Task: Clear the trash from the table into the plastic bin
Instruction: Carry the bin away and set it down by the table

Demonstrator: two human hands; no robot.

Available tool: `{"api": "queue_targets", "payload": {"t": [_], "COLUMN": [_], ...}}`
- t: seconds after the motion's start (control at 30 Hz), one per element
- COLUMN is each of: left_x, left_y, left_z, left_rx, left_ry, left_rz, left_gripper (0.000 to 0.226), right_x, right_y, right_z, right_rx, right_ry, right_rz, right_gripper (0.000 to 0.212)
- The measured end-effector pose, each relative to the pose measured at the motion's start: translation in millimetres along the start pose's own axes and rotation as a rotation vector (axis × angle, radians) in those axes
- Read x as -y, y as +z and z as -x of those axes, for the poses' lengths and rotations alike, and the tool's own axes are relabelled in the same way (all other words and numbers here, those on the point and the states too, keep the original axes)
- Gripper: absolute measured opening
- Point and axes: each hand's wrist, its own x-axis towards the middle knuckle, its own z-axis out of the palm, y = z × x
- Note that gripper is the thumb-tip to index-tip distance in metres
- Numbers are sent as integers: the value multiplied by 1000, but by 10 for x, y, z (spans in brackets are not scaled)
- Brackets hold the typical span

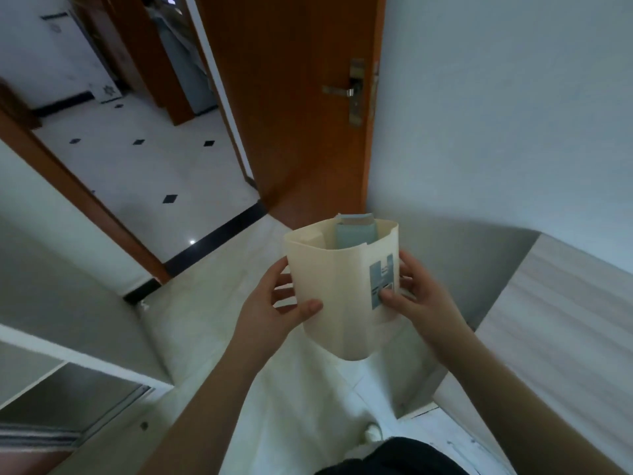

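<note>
A cream plastic bin (342,269) is held up in the air above the floor, between both hands. My left hand (274,310) grips its left side, thumb on the front wall. My right hand (418,299) grips its right side, thumb on a grey-blue label (382,279). Inside the bin a pale blue-green carton (354,231) stands upright, its top poking just above the rim. The bin's bottom is out of sight from here.
An open brown wooden door (301,108) with a metal handle (342,90) stands ahead, with a tiled hallway (144,166) beyond it. A light wood table surface (561,313) is at the right. A white shelf unit (68,382) sits at the lower left.
</note>
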Motion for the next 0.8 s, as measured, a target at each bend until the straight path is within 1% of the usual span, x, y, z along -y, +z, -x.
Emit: {"api": "queue_targets", "payload": {"t": [0.1,0.23,0.4,0.5,0.6,0.7,0.8], "left_x": [-123,-216,-168,-108,-49,-12,-8], "left_y": [126,204,291,320,344,379,342], "left_z": [-346,-742,-1181,-1470,-1801,-2184,-2607], "left_rx": [45,88,148,193,271,383,491], "left_ry": [13,27,17,14,32,46,54], "left_rz": [-5,-11,8,9,14,37,67], "left_gripper": [80,80,84,86,84,79,88], "right_x": [26,5,-50,-57,-51,-58,-74], "right_y": [-154,-271,-318,-324,-334,-331,-246], "right_z": [-263,-536,-800,-973,-1195,-1427,-1664], "right_rx": [-34,-58,-100,-138,-203,-267,-339], "right_ry": [-9,-6,8,12,18,32,42], "right_rz": [-9,-21,-28,13,102,168,152], "right_gripper": [63,66,67,69,70,72,74]}}
